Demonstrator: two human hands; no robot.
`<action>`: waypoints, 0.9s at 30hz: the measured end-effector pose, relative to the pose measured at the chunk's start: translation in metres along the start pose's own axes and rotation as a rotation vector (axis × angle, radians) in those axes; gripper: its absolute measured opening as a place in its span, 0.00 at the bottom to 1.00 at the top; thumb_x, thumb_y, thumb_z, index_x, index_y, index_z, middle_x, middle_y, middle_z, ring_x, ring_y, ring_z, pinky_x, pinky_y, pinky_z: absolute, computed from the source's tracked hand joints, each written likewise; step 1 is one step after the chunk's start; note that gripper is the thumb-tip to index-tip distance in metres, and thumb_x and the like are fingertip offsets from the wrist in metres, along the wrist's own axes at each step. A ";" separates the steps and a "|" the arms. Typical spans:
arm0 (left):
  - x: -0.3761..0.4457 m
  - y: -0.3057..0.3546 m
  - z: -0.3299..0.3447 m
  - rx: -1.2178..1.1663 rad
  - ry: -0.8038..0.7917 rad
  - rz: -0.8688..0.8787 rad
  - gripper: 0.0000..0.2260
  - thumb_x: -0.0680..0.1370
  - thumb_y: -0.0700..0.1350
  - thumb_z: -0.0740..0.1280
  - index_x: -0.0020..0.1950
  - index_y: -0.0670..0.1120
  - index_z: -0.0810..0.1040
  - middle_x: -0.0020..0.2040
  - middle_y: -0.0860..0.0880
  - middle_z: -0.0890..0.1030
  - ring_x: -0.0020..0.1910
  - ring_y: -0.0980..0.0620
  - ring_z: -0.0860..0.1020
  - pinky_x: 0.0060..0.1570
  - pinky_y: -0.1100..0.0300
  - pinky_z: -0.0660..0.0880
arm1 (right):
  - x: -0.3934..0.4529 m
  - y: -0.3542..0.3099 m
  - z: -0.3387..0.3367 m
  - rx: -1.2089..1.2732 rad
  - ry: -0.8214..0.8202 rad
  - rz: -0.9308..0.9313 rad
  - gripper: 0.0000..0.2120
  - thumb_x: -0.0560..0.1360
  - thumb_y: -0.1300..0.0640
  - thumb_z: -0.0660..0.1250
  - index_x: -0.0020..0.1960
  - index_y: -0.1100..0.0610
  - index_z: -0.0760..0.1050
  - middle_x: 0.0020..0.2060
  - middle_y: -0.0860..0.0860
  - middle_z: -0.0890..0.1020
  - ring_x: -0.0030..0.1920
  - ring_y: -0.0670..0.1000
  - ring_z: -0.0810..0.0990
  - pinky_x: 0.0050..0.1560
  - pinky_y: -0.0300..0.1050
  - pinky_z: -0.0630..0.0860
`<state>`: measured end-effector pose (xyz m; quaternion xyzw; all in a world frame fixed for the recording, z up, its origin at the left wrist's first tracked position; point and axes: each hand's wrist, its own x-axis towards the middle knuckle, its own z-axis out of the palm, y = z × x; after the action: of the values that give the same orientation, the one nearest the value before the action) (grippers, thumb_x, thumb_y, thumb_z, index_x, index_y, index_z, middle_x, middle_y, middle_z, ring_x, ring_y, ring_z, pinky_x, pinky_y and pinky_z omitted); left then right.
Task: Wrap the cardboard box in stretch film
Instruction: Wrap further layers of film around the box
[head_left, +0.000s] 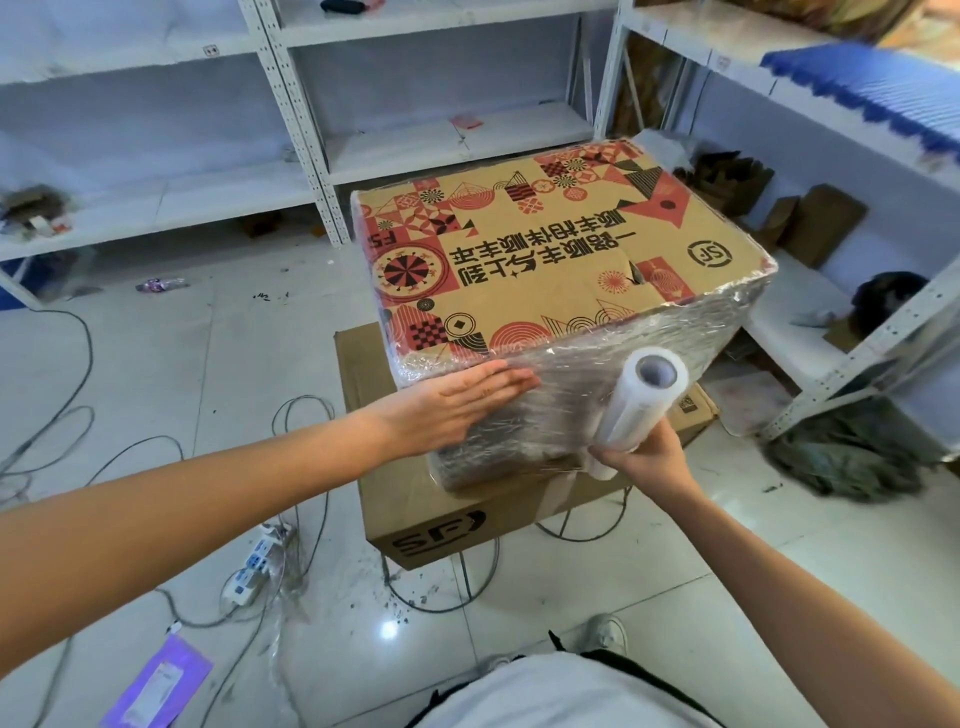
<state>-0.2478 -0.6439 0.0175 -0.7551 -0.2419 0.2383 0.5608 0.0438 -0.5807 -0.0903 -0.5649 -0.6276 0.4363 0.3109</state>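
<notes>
L hand (462, 402): fingers flat, together, pressed on film-covered side of cardboard box (545, 270). R hand (641, 457) fingers curled round stretch film roll (641, 402), roll tilted up, arm reaching fwd.

Cardboard box (540, 260): brown, red-and-black patterned top with Chinese lettering, set askew atop plain box. Sides sheathed in wrinkled clear stretch film (597, 358), top face mostly bare. Film roll (641, 408): white, tilted, upper end open, just beside near wrapped side.
</notes>
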 end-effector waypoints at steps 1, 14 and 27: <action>0.001 0.000 0.000 -0.008 -0.008 0.007 0.30 0.80 0.54 0.49 0.76 0.35 0.52 0.76 0.35 0.46 0.74 0.36 0.42 0.72 0.41 0.35 | 0.001 -0.004 0.000 0.017 0.053 0.022 0.41 0.59 0.50 0.81 0.68 0.49 0.67 0.54 0.43 0.79 0.56 0.49 0.78 0.58 0.53 0.76; 0.052 0.029 -0.018 -0.201 0.036 0.162 0.31 0.74 0.43 0.63 0.74 0.39 0.55 0.77 0.40 0.55 0.76 0.42 0.52 0.74 0.44 0.41 | 0.012 0.004 0.011 0.054 0.119 0.024 0.29 0.59 0.49 0.82 0.56 0.47 0.73 0.46 0.44 0.81 0.49 0.50 0.80 0.52 0.57 0.78; 0.059 0.020 0.010 -0.090 -0.138 0.132 0.27 0.80 0.55 0.55 0.75 0.43 0.57 0.76 0.42 0.46 0.74 0.39 0.41 0.67 0.39 0.29 | 0.024 0.005 -0.021 0.179 -0.306 -0.120 0.45 0.59 0.54 0.82 0.68 0.54 0.61 0.57 0.45 0.73 0.56 0.32 0.73 0.54 0.28 0.73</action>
<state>-0.2064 -0.6044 -0.0096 -0.7755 -0.2403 0.3152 0.4915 0.0607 -0.5527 -0.0881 -0.4236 -0.6587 0.5519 0.2863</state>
